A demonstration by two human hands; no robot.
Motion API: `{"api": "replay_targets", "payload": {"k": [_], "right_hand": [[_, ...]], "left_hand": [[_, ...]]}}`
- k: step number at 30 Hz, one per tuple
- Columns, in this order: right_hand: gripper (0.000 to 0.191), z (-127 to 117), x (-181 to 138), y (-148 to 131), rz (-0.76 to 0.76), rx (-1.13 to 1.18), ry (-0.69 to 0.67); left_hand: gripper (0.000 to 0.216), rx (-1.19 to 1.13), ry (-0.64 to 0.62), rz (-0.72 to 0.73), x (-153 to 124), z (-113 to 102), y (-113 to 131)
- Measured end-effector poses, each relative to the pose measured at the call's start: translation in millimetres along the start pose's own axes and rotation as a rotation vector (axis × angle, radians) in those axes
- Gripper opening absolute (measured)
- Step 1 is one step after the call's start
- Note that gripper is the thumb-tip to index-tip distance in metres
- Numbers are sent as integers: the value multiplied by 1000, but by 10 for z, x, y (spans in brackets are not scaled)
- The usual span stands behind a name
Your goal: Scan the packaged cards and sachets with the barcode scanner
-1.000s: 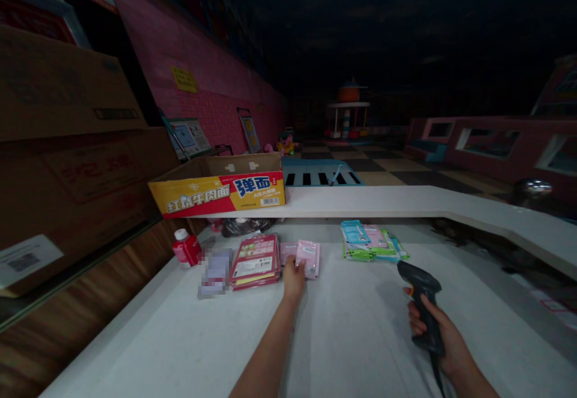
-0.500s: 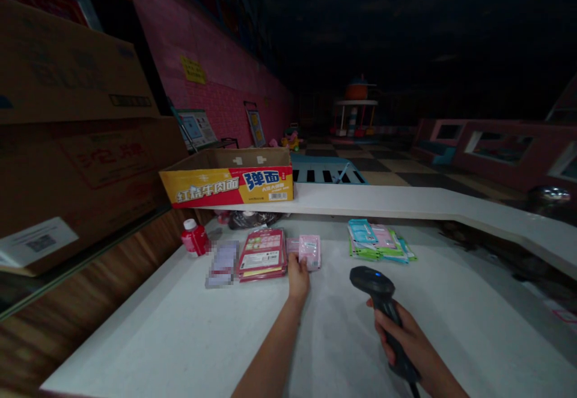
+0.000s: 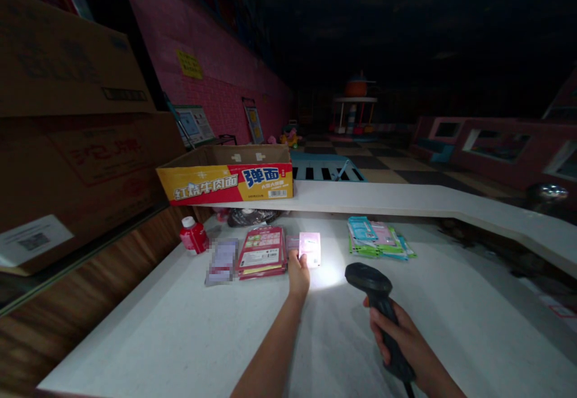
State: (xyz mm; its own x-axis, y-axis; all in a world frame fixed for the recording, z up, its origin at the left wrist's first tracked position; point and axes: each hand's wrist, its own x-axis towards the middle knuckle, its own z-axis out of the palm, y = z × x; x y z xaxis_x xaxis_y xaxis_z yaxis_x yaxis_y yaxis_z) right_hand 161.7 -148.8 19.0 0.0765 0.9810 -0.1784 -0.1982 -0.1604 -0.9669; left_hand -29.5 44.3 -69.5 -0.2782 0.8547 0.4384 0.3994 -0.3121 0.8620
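Observation:
My left hand [image 3: 299, 275] is closed on the near edge of a small pink packet [image 3: 310, 247] on the white counter [image 3: 216, 338]. White light from a black handheld barcode scanner [image 3: 370, 280] falls on the packet and the counter beside it. The scanner's handle is wrapped by my right hand [image 3: 401, 335], its head tilted toward the packet. Just left of my left hand lies a stack of red flat packages [image 3: 262, 252]. A pile of blue, green and pink packets [image 3: 378, 239] rests at the back right.
A red bottle with a white cap [image 3: 193, 235] stands at the left, near a blurred-out flat item [image 3: 222, 261]. An open yellow and red carton [image 3: 225, 183] sits on the raised white ledge [image 3: 383, 198]. Large brown cartons [image 3: 90, 163] are stacked at the far left.
The scanner's light has come on and brightens the pink packet and nearby counter. My right hand with the scanner has shifted slightly left; my left hand keeps its place on the packet.

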Motion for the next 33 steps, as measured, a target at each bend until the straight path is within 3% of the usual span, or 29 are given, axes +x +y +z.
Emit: {"api": "replay_targets", "payload": {"k": [12,23,28,33], "right_hand": [[48,-72,10,32,-10,12,27],[46,-972,258,167,58,349,64],[37,-1127,280,246,12,657,78],[34,-1186,324,277,9,791,103]], "left_hand": [[12,-143,-20,-72,-8,-4,58],[27,-164,-31,-32,33,-35,105],[42,-300,-24,-75,37,-48,186],[48,-501,-34,-201,-5,63,396]]}}
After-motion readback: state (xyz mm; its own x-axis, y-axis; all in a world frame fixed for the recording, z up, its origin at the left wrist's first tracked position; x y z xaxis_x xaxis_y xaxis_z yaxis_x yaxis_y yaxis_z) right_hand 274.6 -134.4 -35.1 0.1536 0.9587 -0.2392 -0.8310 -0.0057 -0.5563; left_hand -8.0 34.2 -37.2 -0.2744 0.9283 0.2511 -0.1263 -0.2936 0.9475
